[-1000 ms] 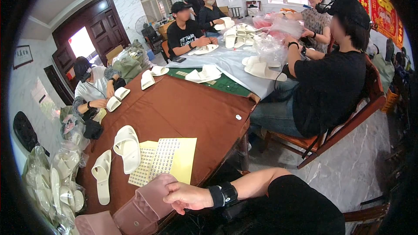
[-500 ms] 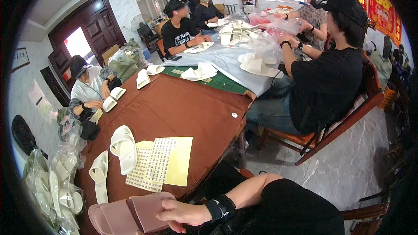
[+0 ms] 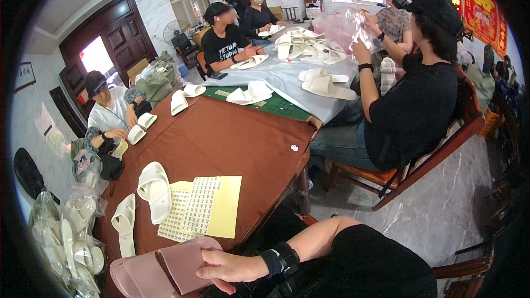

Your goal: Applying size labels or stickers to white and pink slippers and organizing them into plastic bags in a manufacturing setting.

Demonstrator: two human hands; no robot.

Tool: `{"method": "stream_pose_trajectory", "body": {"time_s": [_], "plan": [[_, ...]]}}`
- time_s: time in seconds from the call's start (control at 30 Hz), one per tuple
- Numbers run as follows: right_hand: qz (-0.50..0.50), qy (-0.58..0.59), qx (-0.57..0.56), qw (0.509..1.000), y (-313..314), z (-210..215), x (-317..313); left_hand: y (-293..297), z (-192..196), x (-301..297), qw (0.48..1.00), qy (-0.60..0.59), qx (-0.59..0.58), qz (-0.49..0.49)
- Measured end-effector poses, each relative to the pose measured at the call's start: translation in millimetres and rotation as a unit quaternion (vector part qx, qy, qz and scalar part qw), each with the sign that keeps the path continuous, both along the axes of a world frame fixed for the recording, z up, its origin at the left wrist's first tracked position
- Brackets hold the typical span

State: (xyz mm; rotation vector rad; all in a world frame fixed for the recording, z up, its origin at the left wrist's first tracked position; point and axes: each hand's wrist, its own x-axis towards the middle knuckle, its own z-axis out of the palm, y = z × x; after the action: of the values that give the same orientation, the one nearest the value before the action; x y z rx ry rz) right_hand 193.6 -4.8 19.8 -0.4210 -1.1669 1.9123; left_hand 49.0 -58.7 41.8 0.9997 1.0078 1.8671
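My right hand (image 3: 232,267) grips the pink slipper (image 3: 160,269) at the brown table's (image 3: 221,138) near edge; left hand unseen.

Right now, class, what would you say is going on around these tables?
The camera wearer's right hand holds a pink slipper at the near edge of the brown table. The left hand is not in view. Beside it lie sticker sheets on yellow backing and two white slippers. Several other people sit along the tables handling white slippers; one in black lifts clear plastic bags.
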Motion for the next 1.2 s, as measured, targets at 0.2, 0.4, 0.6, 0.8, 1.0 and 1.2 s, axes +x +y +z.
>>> {"method": "stream_pose_trajectory", "body": {"time_s": [0.2,0.4,0.6,0.8,1.0,1.2], "plan": [[0.066,-0.027,-0.016,0.997,0.4,-10.4,-2.9,9.2,-33.1,-49.5,0.993,-0.061,-0.002,-0.105],[0.069,-0.067,0.057,0.994,-5.4,1.4,10.8,16.6,-36.5,-62.7,0.99,-0.109,-0.04,-0.076],[-0.206,-0.152,0.352,0.9,12.1,8.9,47.3,17.9,-22.7,-77.0,0.988,-0.152,-0.019,0.016],[-0.141,-0.08,0.314,0.935,8.4,-1.6,27.5,10.2,-10.8,-47.2,0.984,-0.149,-0.086,-0.051],[-0.156,-0.04,0.293,0.943,2.0,-16.3,11.6,4.5,2.4,-6.8,0.984,-0.118,-0.126,-0.047],[-0.113,-0.025,0.208,0.971,14.2,7.5,37.8,18.6,-26.3,-21.4,0.975,-0.157,-0.076,-0.134]]}}
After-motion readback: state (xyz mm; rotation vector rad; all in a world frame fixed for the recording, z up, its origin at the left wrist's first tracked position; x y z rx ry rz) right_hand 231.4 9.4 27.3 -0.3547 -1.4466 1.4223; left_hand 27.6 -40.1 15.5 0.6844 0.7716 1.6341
